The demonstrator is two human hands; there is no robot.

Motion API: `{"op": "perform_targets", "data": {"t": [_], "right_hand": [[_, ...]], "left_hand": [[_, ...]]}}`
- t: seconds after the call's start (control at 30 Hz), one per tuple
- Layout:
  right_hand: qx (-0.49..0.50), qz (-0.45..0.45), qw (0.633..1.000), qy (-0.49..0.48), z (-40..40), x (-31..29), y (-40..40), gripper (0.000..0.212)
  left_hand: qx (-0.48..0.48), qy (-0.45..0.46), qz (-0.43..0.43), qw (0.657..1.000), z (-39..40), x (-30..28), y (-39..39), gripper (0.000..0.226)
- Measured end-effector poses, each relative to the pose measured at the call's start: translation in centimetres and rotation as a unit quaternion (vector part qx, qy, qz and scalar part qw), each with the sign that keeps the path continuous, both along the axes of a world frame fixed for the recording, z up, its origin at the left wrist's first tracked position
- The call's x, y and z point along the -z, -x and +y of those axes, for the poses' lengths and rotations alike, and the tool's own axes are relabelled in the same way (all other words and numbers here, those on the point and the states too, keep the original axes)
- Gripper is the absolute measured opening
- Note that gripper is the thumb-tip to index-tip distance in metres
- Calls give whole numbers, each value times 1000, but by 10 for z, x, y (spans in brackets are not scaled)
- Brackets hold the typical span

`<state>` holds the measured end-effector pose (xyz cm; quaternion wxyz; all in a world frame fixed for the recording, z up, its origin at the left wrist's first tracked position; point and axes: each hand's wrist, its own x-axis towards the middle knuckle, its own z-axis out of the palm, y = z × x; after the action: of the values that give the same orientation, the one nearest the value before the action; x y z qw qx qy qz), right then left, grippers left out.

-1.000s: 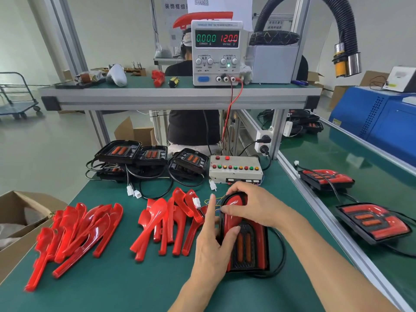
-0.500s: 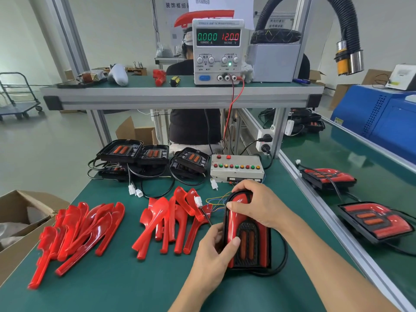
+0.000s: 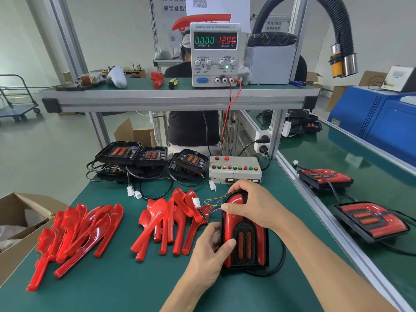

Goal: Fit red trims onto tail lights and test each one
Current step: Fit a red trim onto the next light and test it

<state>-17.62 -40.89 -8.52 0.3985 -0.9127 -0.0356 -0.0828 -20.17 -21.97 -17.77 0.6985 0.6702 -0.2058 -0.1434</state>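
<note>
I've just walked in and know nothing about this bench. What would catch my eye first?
Probably the two heaps of glossy red trims fanned over the green table, left of the hands. Next, the tail light at front centre, gripped by the left hand at its side and the right hand at its top. Above, on the shelf, a power supply glows 0.000 and 12.00.

left hand (image 3: pixel 208 255) gripping, right hand (image 3: pixel 254 207) curled

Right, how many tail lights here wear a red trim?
3: one tail light in the left hand and right hand; two on the right bench, nearer and farther. Others may be hidden.
</note>
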Motion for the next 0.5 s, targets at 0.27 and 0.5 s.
{"op": "perform_targets", "data": {"t": [0.27, 0.5], "right_hand": [[16, -20, 1000, 11, -2, 2, 5, 57], [-63, 56, 996, -29, -29, -5, 2, 81]], "left_hand": [[-5, 9, -4, 1000, -3, -2, 0, 39], [-9, 25, -10, 1000, -5, -2, 1, 36]]}}
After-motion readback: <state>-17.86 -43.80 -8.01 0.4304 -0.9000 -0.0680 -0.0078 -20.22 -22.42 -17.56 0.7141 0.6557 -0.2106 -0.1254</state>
